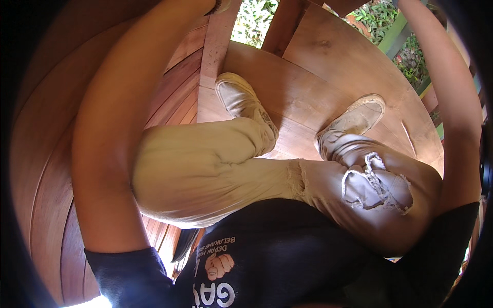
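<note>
Both my arms reach up and out past the upper edge of the head view, so neither hand shows. My left forearm (149,46) rises beside the wooden slats on the left, with a dark band (211,9) at the wrist, cut off by the edge. On the far side my right forearm (436,61) passes in front of a green rail (398,33). Whatever my hands hold or touch lies out of sight. My legs are bent in pale, torn trousers (205,154), and my shoes (357,115) rest on brown wooden boards (328,72).
A curving wall of reddish wooden planks (56,169) runs down the left. Upright timber (285,25) stands at the far edge of the boards. Green plants (254,20) show through gaps beyond it. Slats line the right rim.
</note>
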`<state>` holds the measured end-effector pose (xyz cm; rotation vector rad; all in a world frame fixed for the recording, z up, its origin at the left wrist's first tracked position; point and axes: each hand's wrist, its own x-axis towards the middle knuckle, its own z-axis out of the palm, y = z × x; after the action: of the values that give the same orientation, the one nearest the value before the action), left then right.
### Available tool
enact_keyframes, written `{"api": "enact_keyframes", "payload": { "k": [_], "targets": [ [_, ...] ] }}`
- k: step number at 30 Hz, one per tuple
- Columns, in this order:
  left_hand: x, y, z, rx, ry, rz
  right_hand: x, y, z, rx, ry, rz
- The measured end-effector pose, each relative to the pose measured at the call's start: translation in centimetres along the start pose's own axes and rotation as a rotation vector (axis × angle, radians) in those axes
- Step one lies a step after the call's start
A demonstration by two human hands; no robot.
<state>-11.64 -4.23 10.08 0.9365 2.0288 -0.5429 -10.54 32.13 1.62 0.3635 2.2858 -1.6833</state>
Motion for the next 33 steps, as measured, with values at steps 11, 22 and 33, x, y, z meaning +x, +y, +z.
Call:
{"api": "enact_keyframes", "payload": {
  "k": [11,22,33],
  "targets": [
    [-0.6,5.4,-1.5,-0.231,-0.247,-0.004,3.0,-3.7,2.1,-1.212,-0.212,-0.170],
    [5.0,5.8,2.5,-0.637,-0.296,0.011,4.6,-1.6,0.8,-1.304,-0.263,-0.255],
    [7.7,12.3,4.8,-2.938,0.555,-0.020,1.3,-7.6,2.5,-0.614,-0.143,0.124]
  ]
}}
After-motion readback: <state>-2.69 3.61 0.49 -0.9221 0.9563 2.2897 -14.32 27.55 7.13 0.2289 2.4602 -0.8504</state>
